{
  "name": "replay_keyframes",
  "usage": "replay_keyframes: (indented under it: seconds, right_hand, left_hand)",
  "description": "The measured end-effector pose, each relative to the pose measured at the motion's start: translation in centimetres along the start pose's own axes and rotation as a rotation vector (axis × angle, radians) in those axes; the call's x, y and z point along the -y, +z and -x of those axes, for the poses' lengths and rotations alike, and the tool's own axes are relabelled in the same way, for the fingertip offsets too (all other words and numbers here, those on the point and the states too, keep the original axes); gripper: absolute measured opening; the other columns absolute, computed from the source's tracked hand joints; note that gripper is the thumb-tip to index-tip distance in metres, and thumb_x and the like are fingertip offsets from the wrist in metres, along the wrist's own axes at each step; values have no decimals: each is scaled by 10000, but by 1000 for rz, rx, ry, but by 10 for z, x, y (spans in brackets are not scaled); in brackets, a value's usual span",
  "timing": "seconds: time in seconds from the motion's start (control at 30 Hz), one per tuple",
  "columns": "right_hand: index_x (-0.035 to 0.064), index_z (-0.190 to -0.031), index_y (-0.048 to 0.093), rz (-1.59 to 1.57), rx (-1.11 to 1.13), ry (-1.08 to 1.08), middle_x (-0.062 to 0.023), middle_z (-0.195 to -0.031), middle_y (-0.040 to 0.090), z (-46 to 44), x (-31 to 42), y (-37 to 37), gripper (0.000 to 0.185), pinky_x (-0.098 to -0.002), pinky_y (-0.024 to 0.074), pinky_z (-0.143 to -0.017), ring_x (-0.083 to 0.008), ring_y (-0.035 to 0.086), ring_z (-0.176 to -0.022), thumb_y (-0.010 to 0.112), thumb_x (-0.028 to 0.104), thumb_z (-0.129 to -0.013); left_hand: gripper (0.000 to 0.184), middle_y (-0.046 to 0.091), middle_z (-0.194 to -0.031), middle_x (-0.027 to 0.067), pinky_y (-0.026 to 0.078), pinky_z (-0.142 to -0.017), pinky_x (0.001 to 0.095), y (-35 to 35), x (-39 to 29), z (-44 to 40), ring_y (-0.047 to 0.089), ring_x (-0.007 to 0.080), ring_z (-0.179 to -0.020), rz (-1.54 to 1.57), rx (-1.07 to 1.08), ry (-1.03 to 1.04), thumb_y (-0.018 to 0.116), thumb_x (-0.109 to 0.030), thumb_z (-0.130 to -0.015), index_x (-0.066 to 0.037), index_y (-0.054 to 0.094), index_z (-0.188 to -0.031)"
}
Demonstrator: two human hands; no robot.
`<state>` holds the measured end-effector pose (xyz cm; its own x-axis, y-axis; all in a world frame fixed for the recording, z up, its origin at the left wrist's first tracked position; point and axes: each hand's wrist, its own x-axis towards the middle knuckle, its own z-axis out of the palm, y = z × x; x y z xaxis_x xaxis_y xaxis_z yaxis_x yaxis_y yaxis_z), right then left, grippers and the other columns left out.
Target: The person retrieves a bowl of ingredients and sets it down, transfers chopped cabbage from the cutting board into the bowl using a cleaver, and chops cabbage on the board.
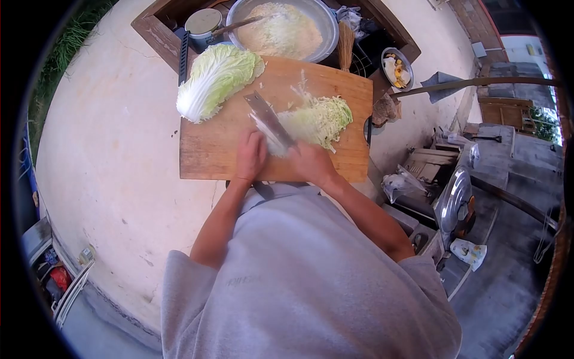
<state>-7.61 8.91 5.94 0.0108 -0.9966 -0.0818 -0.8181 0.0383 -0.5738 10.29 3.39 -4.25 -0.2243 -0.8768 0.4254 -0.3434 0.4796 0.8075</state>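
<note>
My right hand [311,160] is closed around the handle of a cleaver [268,116], its broad blade slanting up and left over the cutting board [206,149]. Left of the blade, my left hand [252,154] has curled fingers pressed on the white end of a napa cabbage piece [269,142], which is blurred. To the right of the blade lies a pile of shredded cabbage [320,122]. A larger piece of napa cabbage [218,82] rests at the board's upper left, apart from both hands.
Beyond the board stands a large metal basin [330,36] of chopped, pale contents, near a lidded bucket [203,23]. A small whisk broom [345,45] and a bowl of scraps [396,69] are at the right. A metal lid [454,197] leans farther right.
</note>
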Motion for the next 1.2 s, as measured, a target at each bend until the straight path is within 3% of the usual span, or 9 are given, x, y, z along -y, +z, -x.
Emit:
replay_keyframes:
  seconds: [0.17, 0.27, 0.47, 0.57, 0.67, 0.93, 1.2]
  right_hand:
    - [24, -888, 575, 69, 110, -14, -236, -634, 612, 13, 1, -29, 150, -558, 482, -571, -454, 624, -614, 578, 169, -926]
    - [19, -938, 578, 133, 272, 48, -276, -742, 637, 10, 0, -30, 156, -552, 504, -646, -480, 640, -738, 599, 171, -906]
    - [14, -902, 566, 146, 241, 85, -262, -747, 646, -1, -6, 4, 165, -554, 506, -637, -472, 647, -714, 547, 177, -921]
    - [6, -856, 570, 184, 50, -28, -237, -621, 619, -23, -8, 45, 160, -541, 511, -554, -439, 643, -591, 583, 153, -919]
    - [17, -873, 573, 120, -22, -41, -239, -636, 627, -15, -17, 49, 174, -548, 505, -560, -443, 645, -605, 584, 179, -934]
    - [8, -895, 573, 100, 133, 43, -249, -656, 634, 1, 24, -17, 173, -557, 507, -594, -461, 645, -636, 579, 176, -939]
    - [-45, -862, 571, 130, 261, 56, -281, -664, 632, 7, 30, -16, 130, -552, 523, -610, -463, 655, -644, 559, 81, -894]
  left_hand:
    - [164, 599, -1047, 176, 474, -859, 416, 1, 1, -3, 570, 366, -961, -17, 0, 28, 647, 53, -825, -1, 595, -971]
    - [172, 600, -1057, 174, 480, -843, 404, 0, 0, -4, 576, 353, -958, -30, 2, 44, 658, 57, -821, 3, 596, -972]
    - [177, 598, -1044, 179, 485, -822, 421, 0, -1, -8, 576, 370, -948, -48, 9, 34, 639, 51, -809, -1, 602, -974]
    - [185, 596, -1047, 181, 485, -825, 425, -1, -2, -5, 574, 377, -948, -42, 25, 13, 637, 60, -808, 1, 601, -979]
    - [187, 591, -1043, 184, 487, -826, 430, -2, 0, -2, 573, 382, -949, -19, 33, 6, 637, 67, -815, 4, 599, -987]
    - [207, 602, -1049, 167, 492, -829, 397, -7, -1, 3, 580, 351, -954, -25, 54, 41, 663, 74, -819, 4, 603, -1004]
    - [212, 600, -1055, 178, 483, -821, 428, -10, -2, 1, 570, 377, -944, -52, 90, 35, 651, 61, -812, 6, 604, -1011]
